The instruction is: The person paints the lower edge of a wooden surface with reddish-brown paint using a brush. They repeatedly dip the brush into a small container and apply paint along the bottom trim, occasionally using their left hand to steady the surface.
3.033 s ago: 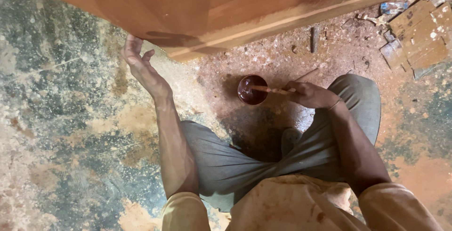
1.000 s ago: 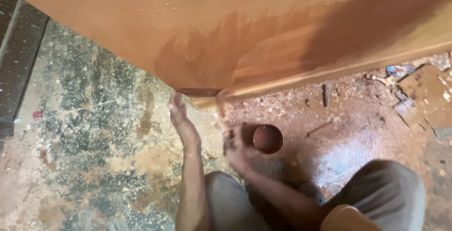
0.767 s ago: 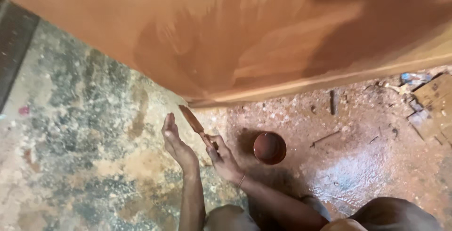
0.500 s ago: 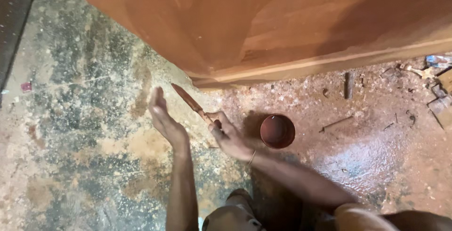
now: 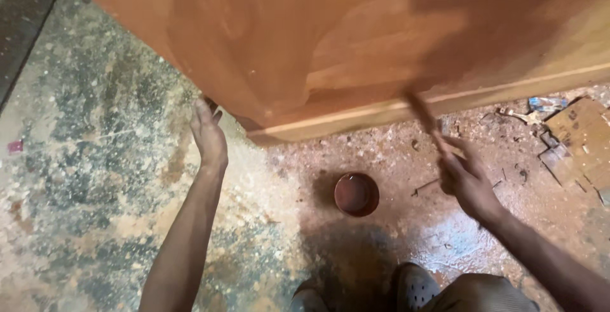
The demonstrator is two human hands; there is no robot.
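A large reddish-brown wooden panel (image 5: 356,39) fills the top of the head view, with darker wet stain over much of its face. My left hand (image 5: 208,135) rests flat against its lower left edge. My right hand (image 5: 469,182) grips a brush (image 5: 424,116) that points up and left, its blurred tip against the panel's bottom rail. A small round bowl of dark red stain (image 5: 356,194) sits on the floor between my arms, below the panel's edge.
The floor (image 5: 95,159) is mottled concrete dusted with sawdust and red stain. Cardboard scraps (image 5: 581,135) and bits of litter lie at the right. My shoes (image 5: 413,286) and knee show at the bottom.
My right hand has swung the brush from the panel's lower left corner over to the right, onto the bottom rail. My left hand has moved up onto the panel's edge.
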